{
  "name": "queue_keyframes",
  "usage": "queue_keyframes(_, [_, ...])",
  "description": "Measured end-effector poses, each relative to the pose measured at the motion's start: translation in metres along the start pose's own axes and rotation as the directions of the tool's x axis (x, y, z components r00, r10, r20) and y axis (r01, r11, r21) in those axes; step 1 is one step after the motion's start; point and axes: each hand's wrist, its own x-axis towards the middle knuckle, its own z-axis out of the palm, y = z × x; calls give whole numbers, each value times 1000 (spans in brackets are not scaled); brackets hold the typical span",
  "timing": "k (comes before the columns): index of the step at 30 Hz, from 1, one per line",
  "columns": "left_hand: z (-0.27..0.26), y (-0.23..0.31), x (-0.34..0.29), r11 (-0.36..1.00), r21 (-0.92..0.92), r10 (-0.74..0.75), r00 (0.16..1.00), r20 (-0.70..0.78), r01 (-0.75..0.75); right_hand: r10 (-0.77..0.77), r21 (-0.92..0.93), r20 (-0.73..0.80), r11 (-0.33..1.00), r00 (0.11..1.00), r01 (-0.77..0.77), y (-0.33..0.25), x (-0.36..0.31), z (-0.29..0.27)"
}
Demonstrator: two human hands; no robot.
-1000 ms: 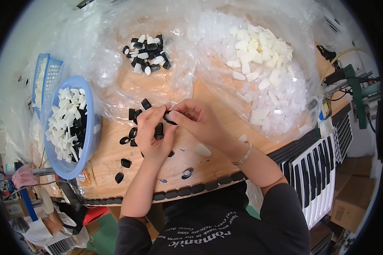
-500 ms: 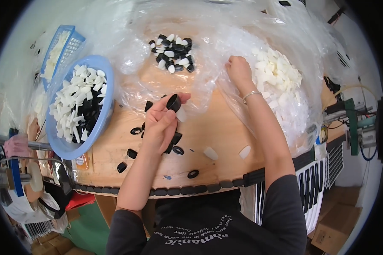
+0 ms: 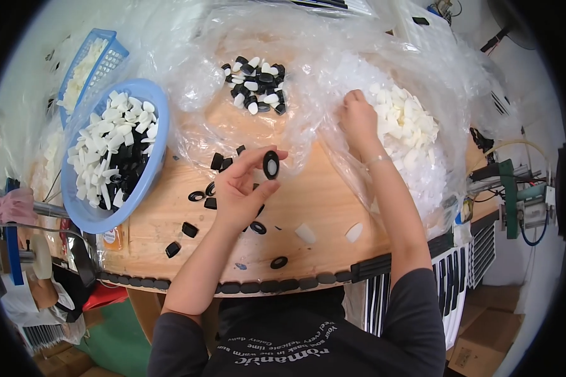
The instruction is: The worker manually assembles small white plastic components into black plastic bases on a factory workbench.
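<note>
Between its thumb and fingers, my left hand (image 3: 240, 185) holds up a black oval cap (image 3: 271, 165) with a white centre, above the wooden table. Whether the white is a separate piece seated inside, I cannot tell. My right hand (image 3: 360, 118) is over the clear plastic sheeting, just left of a heap of white flat pieces (image 3: 404, 119). Its fingers are curled together, and what they hold, if anything, is hidden. Around my left hand lie several loose black caps (image 3: 190, 230) and rings (image 3: 258, 227). Two white pieces (image 3: 305, 234) lie to the right of them.
A blue basin (image 3: 160, 119) of white and black pieces stands at the left, with a blue basket (image 3: 115, 55) behind it. A pile of mixed black and white pieces (image 3: 258, 85) lies on plastic ahead. Black pieces line the table's front edge (image 3: 270, 286).
My left hand has turned the black cap, so its oval face with the white centre shows. My right hand has shifted slightly right and nearer, and its fingers now point away from me.
</note>
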Motion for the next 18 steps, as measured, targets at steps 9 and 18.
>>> queue_keyframes(9, [6,-1,3,439,741,529,813,245,-509,105,850,214,469,971,-238,-45,-64,-65])
queue_keyframes(18, [11,-8,1,347,770,551,781,295,-536,-223,821,-177,504,959,269,-120,-115,-94])
